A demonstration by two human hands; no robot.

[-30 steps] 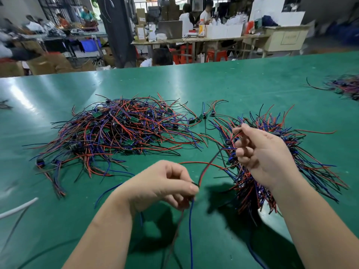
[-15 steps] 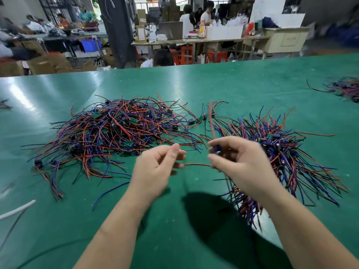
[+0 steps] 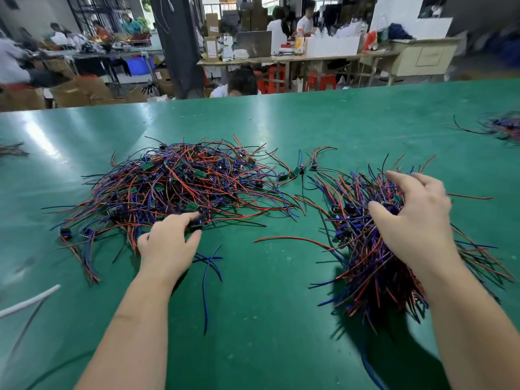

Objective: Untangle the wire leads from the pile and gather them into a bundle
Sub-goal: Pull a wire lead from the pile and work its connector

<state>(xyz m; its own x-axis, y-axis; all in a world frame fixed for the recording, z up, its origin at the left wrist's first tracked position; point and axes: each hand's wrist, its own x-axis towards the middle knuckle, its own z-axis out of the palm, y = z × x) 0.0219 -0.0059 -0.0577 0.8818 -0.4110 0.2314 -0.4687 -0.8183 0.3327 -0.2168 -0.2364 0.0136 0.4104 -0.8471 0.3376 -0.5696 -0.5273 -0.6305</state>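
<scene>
A tangled pile of red, blue and black wire leads [image 3: 174, 187] with small green boards lies left of centre on the green table [image 3: 281, 319]. My left hand [image 3: 168, 246] reaches into its near edge, index finger and thumb pinching a small black connector [image 3: 195, 227] of one lead. On the right lies the gathered bundle of leads [image 3: 365, 263], its ends fanning toward me. My right hand [image 3: 416, 220] rests on top of that bundle with fingers spread. A single red lead [image 3: 289, 239] sticks out of the bundle's left side.
A loose blue lead [image 3: 207, 280] lies near my left wrist. A few stray leads [image 3: 304, 164] sit between pile and bundle. Another wire heap [image 3: 503, 128] is at the far right, a white cable [image 3: 28, 304] at the lower left. A person [image 3: 242, 84] sits beyond the table's far edge.
Both hands held one lead between them. Now my right hand has moved right onto the bundle, and my left hand has reached forward into the pile's near edge.
</scene>
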